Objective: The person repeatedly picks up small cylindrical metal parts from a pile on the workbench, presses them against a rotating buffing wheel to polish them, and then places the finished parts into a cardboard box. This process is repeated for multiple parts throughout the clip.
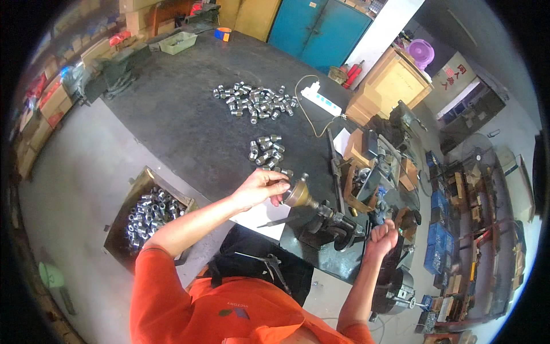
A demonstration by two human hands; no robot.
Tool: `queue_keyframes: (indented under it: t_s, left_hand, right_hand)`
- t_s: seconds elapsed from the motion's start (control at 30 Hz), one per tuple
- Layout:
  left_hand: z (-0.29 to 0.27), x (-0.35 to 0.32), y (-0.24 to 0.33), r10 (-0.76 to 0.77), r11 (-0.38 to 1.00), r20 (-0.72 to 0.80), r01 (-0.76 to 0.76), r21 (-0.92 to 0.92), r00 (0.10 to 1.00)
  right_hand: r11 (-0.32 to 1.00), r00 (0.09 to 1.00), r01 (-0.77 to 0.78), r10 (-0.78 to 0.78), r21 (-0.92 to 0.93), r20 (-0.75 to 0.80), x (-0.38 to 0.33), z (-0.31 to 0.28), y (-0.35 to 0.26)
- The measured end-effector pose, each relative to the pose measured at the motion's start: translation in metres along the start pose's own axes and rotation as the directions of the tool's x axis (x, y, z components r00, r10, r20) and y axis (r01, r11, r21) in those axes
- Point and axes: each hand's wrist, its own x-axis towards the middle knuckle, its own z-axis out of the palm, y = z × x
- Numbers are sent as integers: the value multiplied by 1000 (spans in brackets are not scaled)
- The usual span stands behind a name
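My left hand [260, 190] is closed, its thumb and fingers pinched together against the left side of a brass-coloured, cone-shaped part [299, 195]. Whatever sits between the fingertips is hidden. The cone is at the end of a dark metal bench device [338, 228] at the table's near edge. To the right of that device, my right hand [381, 238] is curled into a fist, and what it grips cannot be made out. A small group of metal pipe fittings [267, 150] lies just beyond my left hand. White paper [260, 218] lies under my left wrist.
A larger heap of fittings [255, 103] is farther back on the dark table [172, 103], near a white power strip [322, 102] with a cord. A box of fittings [152, 215] stands left of me. Tools and a wooden tray [358, 186] crowd the right side.
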Motion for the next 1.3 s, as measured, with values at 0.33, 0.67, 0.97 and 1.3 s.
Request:
queue_keyframes:
  t_s: [0.33,0.67,0.97,1.3]
  left_hand:
    - [8,0,-1,71,995,-18,-70,69,997]
    - [7,7,2,7,993,-33,-3,116,999]
    - [17,3,1,27,999,-122,-21,46,992]
    - [12,8,0,-16,999,-150,21,32,989]
  right_hand:
    - [917,920,-110,-51,-383,-388,14,-40,82]
    - [989,981,-115,98,-96,-167,-71,-52,45]
    - [987,980,-160,158,-8,-122,-70,-52,40]
    - [940,947,-75,-38,-333,-320,15,-44,83]
